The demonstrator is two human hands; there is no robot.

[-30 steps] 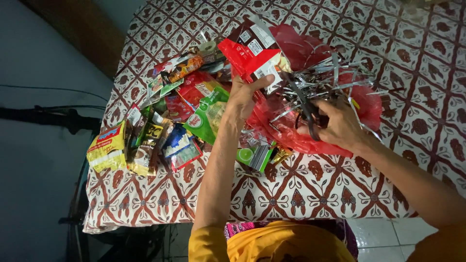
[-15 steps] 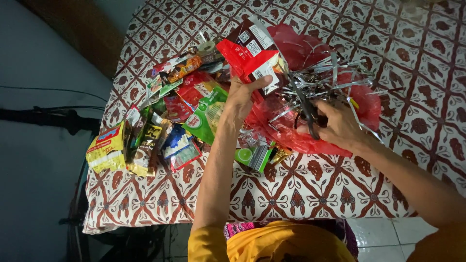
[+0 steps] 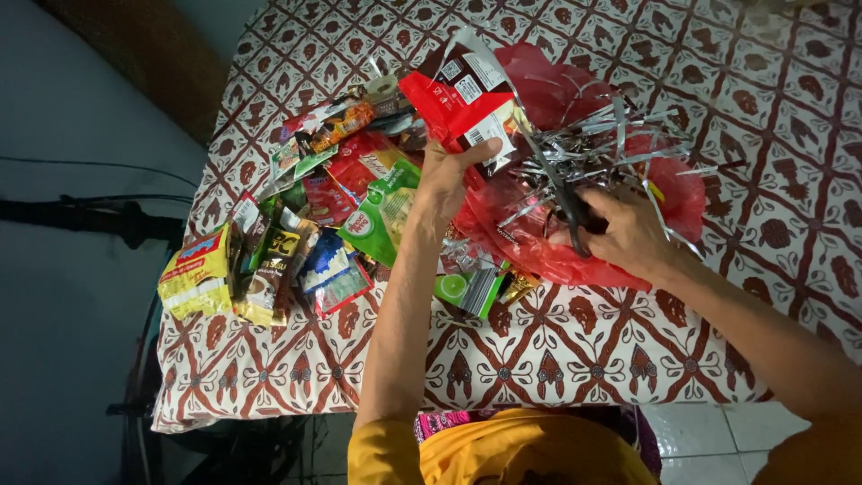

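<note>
The left hand [image 3: 446,180] is closed on a flat red and dark foil snack wrapper [image 3: 458,94], thumb on the near face and fingers behind, and holds it up over the middle of the table, nearer the far edge. The right hand [image 3: 628,235] is closed around black-handled scissors [image 3: 567,205], whose blades point toward the wrapper's lower edge; I cannot tell if the blades touch it.

Under both hands lies a crumpled thin red plastic bag [image 3: 548,256] filled with a heap of narrow shiny silver foil strips [image 3: 593,148]. The table carries a cloth with a brown and white pattern [image 3: 557,350].

The wrapper is probably very light, thin and a little slippery (the foil shines), and it bends easily, so a firm pinch near its lower corner seems the best place to hold it flat. The strips look weightless and would scatter easily.

Toward the left edge of the table lies a spread of empty coloured sachets [image 3: 305,242], among them a green wrapper [image 3: 382,220] just beside the left wrist and a yellow packet [image 3: 193,274] nearest the left edge.
</note>
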